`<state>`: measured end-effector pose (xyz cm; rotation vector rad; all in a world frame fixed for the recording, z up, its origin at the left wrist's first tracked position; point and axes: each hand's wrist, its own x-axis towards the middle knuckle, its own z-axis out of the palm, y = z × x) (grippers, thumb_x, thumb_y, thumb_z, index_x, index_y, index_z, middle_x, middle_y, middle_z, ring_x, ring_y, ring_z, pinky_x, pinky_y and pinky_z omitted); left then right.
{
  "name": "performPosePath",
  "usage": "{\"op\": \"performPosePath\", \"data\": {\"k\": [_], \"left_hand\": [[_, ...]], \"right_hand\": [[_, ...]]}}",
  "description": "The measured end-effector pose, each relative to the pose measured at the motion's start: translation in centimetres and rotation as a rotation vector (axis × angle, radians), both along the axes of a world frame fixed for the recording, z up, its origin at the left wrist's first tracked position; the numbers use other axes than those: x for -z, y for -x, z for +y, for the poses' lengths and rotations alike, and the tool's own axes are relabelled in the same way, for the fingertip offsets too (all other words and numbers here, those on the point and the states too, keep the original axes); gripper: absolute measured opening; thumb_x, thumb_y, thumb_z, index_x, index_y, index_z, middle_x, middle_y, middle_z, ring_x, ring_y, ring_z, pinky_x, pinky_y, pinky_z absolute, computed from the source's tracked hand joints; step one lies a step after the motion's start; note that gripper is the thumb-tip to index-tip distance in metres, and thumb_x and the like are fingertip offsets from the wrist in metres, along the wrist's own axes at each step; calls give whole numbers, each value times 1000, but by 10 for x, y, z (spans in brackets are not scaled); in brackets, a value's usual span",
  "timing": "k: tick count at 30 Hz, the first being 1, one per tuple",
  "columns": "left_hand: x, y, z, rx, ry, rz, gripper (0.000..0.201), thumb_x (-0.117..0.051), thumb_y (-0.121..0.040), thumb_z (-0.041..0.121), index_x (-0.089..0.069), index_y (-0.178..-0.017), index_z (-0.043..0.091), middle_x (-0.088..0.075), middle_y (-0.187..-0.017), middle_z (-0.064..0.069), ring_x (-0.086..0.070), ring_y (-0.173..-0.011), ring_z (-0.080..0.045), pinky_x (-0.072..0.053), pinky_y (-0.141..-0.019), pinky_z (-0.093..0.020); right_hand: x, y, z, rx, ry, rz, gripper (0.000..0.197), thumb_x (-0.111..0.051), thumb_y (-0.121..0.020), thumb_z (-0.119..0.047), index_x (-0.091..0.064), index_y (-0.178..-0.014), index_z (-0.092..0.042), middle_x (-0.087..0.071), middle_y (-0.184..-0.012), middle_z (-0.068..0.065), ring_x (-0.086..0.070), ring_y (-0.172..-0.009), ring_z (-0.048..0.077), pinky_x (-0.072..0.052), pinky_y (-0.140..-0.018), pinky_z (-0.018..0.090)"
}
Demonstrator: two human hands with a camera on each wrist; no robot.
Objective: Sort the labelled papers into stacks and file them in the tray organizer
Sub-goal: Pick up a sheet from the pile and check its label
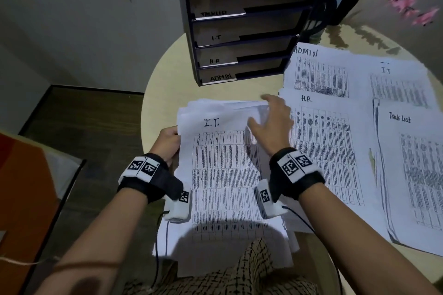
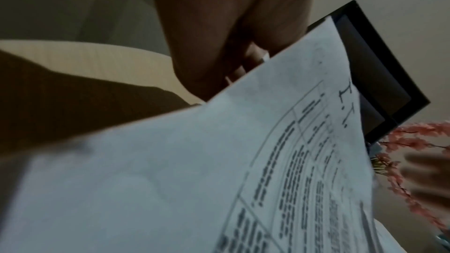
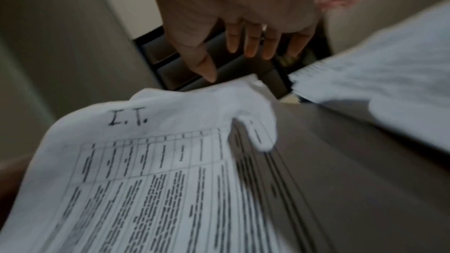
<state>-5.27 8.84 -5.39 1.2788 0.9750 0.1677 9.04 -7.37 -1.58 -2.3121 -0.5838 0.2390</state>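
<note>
A loose pile of printed sheets [image 1: 220,163] lies in front of me, its top sheet [image 3: 146,161] marked "I.T." My left hand [image 1: 167,143] grips the pile's left edge, fingers curled under the paper [image 2: 194,180]. My right hand [image 1: 271,115] hovers with straight, spread fingers [image 3: 250,45] over the pile's curled top right corner and holds nothing. To the right lie sorted stacks: ADMIN [image 1: 318,74], H.R. [image 1: 323,141], IT [image 1: 398,86] and Task List [image 1: 417,163]. The dark tray organizer [image 1: 239,31] stands behind the pile, its slots labelled Task List, I.T, H.R, ADMIN.
The round beige table [image 1: 167,84] ends just left of the pile and the organizer. A dark vase [image 1: 345,7] with pink flowers [image 1: 407,2] stands at the back right. An orange object [image 1: 21,187] sits low at the left, off the table.
</note>
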Motion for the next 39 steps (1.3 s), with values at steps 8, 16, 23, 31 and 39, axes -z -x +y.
{"op": "performPosePath", "data": {"k": [8,16,23,31,39], "left_hand": [[-7,-3,-9,-78,49,-81,8,-62,-83,3,-69,-83,1,-72,-71,-10,-66,-61,-24,-57,-64,-34],[5,-2,2,-165,32,51,25,-59,-88,31,-60,-79,8,-63,-76,-11,-59,-64,-19,-47,-62,-26],[-2,6,-5,49,134,-14,33,-56,-90,31,-62,-99,0,-73,-84,-6,-69,-78,-17,-52,-83,-30],[4,9,7,-84,69,153,25,-60,-84,34,-51,-77,12,-45,-76,-9,-42,-71,-22,-35,-69,-31],[0,5,-8,-98,-489,244,56,-60,-83,6,-38,-132,21,-25,-135,-8,-34,-120,-17,-34,-100,-27]], "right_hand": [[-8,18,28,-413,-97,-74,29,-52,-91,-26,-60,-117,-13,-64,-115,5,-56,-108,22,-26,-90,33],[14,40,-11,-603,-95,-95,11,-67,-82,-19,-71,-80,-9,-73,-77,6,-66,-76,18,-34,-94,32],[1,29,4,-359,-234,68,9,-63,-84,-8,-67,-85,-1,-51,-131,10,-43,-111,13,-30,-97,23],[-2,41,-9,-595,-30,76,14,-70,-79,-18,-74,-91,-12,-72,-92,4,-50,-93,9,-35,-98,31],[8,54,-12,-700,-42,39,13,-71,-79,-19,-75,-90,-12,-74,-91,3,-60,-90,18,-40,-96,48]]}}
